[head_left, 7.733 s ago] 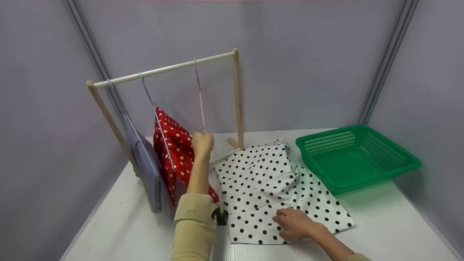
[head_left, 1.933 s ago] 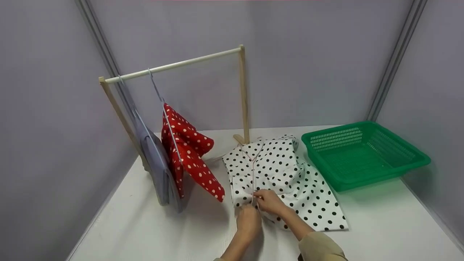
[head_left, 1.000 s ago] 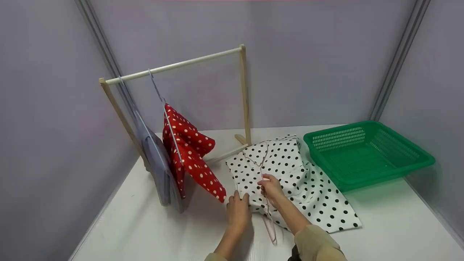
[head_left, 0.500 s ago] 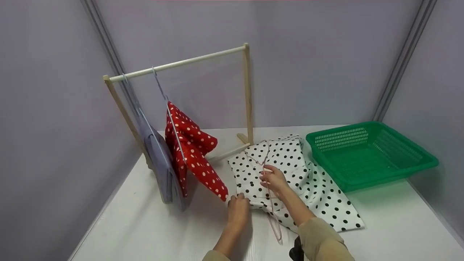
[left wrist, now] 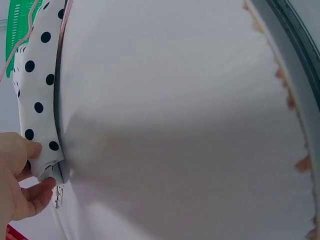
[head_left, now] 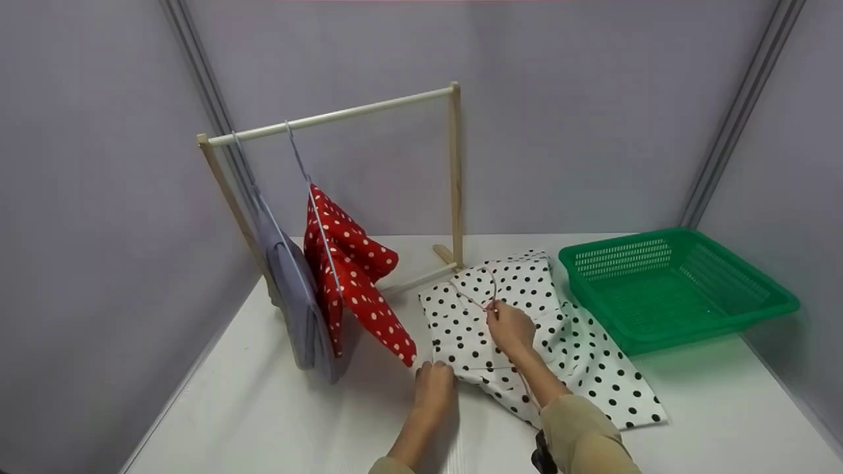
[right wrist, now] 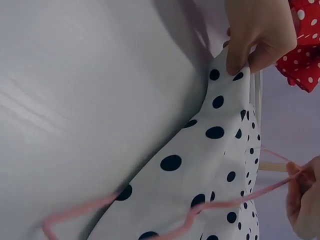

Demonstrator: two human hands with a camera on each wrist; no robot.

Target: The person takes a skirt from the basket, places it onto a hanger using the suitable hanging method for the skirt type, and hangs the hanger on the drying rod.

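A white garment with black dots lies spread on the table, partly rumpled. My left hand pinches its near left corner, thumb on top; the left wrist view shows the folded edge between thumb and fingers. My right hand pinches a thin pink hanger near its neck, over the garment. The hanger's hook points away toward the rack, and its lower part runs under my right forearm in the head view. Whether any of the hanger is inside the garment I cannot tell.
To the left stands a wooden rack. A red garment with white dots and a grey garment hang from it on hangers. A green plastic basket sits at the right, close to the dotted garment.
Earlier my left hand held the pink hanger at the rack; now the hanger is in my right hand over the garment. Lately my right hand has slid up toward the hook while my left stayed at the corner.
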